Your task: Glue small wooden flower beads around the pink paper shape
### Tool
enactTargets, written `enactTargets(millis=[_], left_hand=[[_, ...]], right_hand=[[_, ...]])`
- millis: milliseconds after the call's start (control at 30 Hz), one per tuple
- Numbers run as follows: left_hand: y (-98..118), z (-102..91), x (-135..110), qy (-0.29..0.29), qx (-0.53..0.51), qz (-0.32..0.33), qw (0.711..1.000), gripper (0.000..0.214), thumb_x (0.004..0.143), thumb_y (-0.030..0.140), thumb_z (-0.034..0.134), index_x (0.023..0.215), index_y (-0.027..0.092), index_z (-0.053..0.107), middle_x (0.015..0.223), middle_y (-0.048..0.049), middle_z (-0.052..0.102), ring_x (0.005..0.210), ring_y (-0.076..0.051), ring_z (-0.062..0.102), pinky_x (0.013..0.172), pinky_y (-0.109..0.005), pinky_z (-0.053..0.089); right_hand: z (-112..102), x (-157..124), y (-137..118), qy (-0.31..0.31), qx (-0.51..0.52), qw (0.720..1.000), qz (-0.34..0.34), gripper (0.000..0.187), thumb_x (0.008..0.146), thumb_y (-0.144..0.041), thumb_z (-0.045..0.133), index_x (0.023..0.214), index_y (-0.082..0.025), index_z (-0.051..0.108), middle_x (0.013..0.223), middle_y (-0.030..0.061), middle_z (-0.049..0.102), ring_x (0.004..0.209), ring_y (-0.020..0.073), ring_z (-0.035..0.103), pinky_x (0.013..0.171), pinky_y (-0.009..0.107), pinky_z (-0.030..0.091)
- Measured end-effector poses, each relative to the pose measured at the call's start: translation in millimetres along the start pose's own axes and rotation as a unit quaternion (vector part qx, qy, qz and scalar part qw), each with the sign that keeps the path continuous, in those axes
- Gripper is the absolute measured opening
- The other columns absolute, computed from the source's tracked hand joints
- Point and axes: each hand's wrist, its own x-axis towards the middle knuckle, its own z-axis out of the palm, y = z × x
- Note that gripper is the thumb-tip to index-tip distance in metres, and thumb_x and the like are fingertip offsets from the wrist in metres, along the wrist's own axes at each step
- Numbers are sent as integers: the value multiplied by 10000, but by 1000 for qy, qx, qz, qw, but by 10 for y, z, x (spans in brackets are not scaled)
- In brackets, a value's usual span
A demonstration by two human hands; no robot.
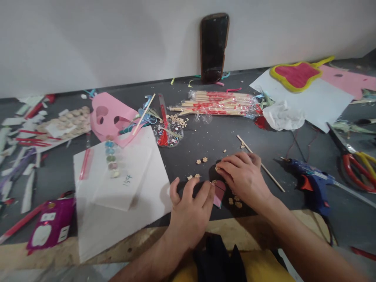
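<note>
My right hand is closed in a pinch at its fingertips on a small beige flower-shaped piece. Beside it, my left hand lies low over the dark table with fingers apart, its index fingertip at the edge of a pink heart-like piece. Part of that pink piece is hidden by the hands. Two more beige flower pieces lie just beyond my fingers. Others rest by my left fingertips and under my right wrist.
A thin wooden stick and a blue glue gun lie to the right, near red-handled scissors. White sheets and a pink mask are at left. Wrapped sticks lie before a leaning phone.
</note>
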Motion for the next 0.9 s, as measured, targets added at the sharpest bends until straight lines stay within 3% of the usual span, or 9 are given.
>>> enactTargets(millis=[267,900], left_hand=[[-3,3,-7,9,-6,0,1000,271,944,205,438,1089,215,667,1083,26,699,1059,-252,491,1099,-541,74],[15,0,-16,11,5,-1,1000,282,951,208,427,1106,206,663,1093,8,696,1044,-244,509,1098,-536,88]], right_hand=[[-56,-231,-24,-12,49,999,-7,177,931,-290,519,895,-250,687,954,11,714,925,199,545,849,392,297],[17,-265,-82,-26,22,999,4,146,900,-246,548,920,-253,693,995,28,710,976,227,532,885,427,276]])
